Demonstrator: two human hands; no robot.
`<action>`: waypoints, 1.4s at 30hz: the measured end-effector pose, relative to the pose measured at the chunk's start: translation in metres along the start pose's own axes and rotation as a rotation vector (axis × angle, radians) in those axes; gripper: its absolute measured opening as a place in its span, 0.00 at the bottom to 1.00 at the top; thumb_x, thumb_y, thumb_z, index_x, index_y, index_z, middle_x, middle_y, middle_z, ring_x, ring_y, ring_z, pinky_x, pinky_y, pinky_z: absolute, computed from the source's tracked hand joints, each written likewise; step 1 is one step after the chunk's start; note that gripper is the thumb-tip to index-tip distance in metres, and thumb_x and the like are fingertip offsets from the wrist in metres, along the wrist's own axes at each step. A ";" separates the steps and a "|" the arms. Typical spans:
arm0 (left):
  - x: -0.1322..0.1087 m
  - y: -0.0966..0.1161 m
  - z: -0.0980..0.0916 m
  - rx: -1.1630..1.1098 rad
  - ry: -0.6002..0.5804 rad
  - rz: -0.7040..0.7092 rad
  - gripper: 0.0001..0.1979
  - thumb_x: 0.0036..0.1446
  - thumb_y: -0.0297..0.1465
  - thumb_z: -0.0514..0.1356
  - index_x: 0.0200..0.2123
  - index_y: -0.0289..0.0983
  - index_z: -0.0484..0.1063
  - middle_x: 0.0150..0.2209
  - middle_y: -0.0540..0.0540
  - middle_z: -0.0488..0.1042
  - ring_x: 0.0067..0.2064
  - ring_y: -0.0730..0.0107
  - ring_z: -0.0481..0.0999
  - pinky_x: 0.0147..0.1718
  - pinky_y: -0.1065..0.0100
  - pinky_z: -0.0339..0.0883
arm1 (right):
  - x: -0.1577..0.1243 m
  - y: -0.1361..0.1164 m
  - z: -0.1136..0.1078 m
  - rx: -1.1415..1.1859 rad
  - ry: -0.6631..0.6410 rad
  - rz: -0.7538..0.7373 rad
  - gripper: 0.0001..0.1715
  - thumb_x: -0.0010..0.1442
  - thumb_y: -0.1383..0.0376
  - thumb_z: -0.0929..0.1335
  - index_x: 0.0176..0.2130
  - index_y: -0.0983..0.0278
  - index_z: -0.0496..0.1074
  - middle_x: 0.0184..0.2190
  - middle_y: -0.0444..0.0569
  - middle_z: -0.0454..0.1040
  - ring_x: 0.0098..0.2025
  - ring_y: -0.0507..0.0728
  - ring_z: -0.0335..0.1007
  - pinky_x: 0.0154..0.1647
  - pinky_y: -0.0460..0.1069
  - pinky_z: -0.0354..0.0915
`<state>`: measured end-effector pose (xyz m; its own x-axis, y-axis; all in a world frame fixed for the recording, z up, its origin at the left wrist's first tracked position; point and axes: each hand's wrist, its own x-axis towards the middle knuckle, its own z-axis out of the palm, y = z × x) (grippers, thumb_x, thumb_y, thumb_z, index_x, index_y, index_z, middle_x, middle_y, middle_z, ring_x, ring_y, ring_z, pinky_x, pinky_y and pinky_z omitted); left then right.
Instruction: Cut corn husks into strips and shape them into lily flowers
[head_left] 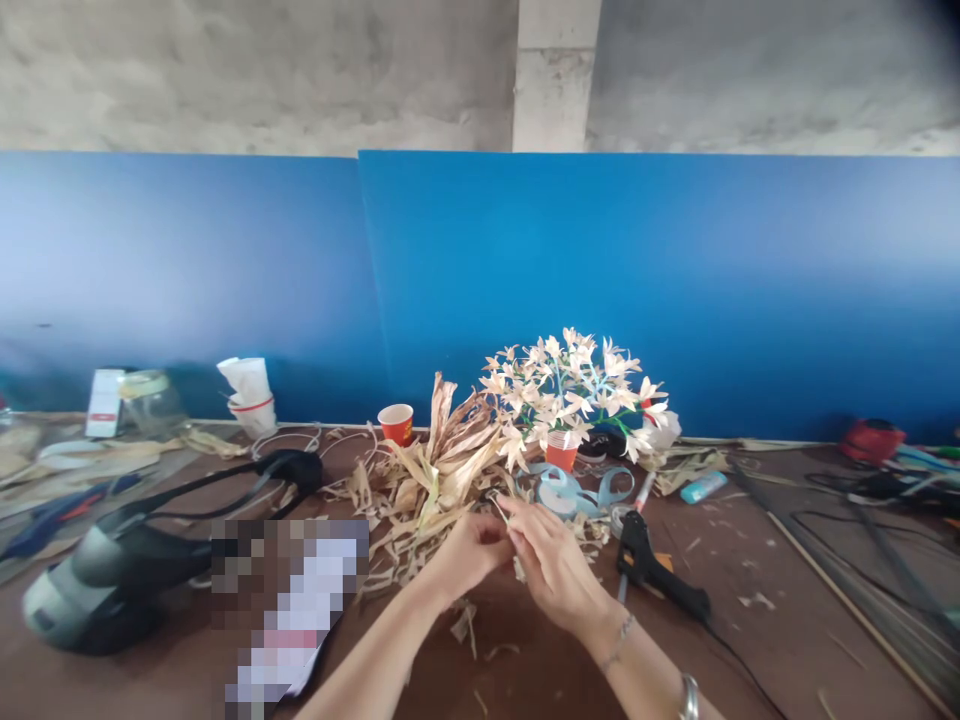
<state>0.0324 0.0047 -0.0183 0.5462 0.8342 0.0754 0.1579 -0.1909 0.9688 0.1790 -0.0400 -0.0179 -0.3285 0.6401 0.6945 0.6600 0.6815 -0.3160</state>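
My left hand (476, 552) and my right hand (551, 560) meet over the front of the brown table, fingertips almost touching. Both have their fingers bent and pinched together. A thin pale sliver shows at the right fingertips, too small to name; whatever the left fingers hold is hidden. Just beyond them lies a heap of dry corn husks (420, 480). Behind the hands, cream husk-like flowers (566, 385) on green and light-blue stems stand in a red paper cup (560, 452). Light-blue ribbon (562, 492) lies coiled in front of that cup.
A black glue gun (656, 570) with a cord lies right of my hands. Left are a grey-and-black headset-like device (97, 580) and a pixelated phone-like object (300, 620). Farther back stand another red cup (396, 425), white cups (253, 405) and a jar (154, 400), before a blue partition (637, 240).
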 end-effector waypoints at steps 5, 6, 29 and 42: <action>0.001 -0.002 0.000 0.340 0.164 0.147 0.07 0.43 0.23 0.54 0.21 0.34 0.72 0.20 0.49 0.70 0.24 0.72 0.67 0.23 0.73 0.56 | -0.003 0.006 0.010 0.027 -0.017 0.215 0.12 0.61 0.68 0.57 0.29 0.63 0.63 0.26 0.47 0.67 0.30 0.54 0.64 0.32 0.48 0.59; 0.001 -0.003 0.001 0.395 0.207 0.183 0.07 0.44 0.23 0.54 0.22 0.34 0.72 0.21 0.49 0.71 0.25 0.70 0.68 0.24 0.72 0.57 | -0.004 0.007 0.012 0.061 0.014 0.283 0.11 0.61 0.67 0.57 0.28 0.63 0.62 0.25 0.47 0.67 0.29 0.54 0.63 0.30 0.47 0.58; 0.000 -0.008 0.001 0.534 0.313 0.423 0.06 0.52 0.24 0.53 0.30 0.37 0.70 0.29 0.48 0.74 0.30 0.70 0.73 0.32 0.71 0.63 | -0.004 0.019 0.014 0.322 0.030 0.496 0.06 0.52 0.67 0.64 0.33 0.65 0.69 0.22 0.44 0.70 0.23 0.50 0.63 0.25 0.44 0.59; 0.007 -0.017 0.004 0.063 0.233 0.230 0.06 0.50 0.25 0.54 0.34 0.36 0.65 0.26 0.49 0.73 0.28 0.70 0.74 0.28 0.71 0.67 | -0.001 0.016 0.013 0.485 0.079 0.619 0.07 0.52 0.64 0.64 0.27 0.65 0.69 0.21 0.44 0.69 0.23 0.51 0.62 0.24 0.45 0.58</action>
<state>0.0367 0.0120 -0.0351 0.3716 0.8603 0.3491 0.1066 -0.4131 0.9044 0.1814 -0.0253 -0.0317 0.0628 0.9389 0.3384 0.3333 0.2998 -0.8939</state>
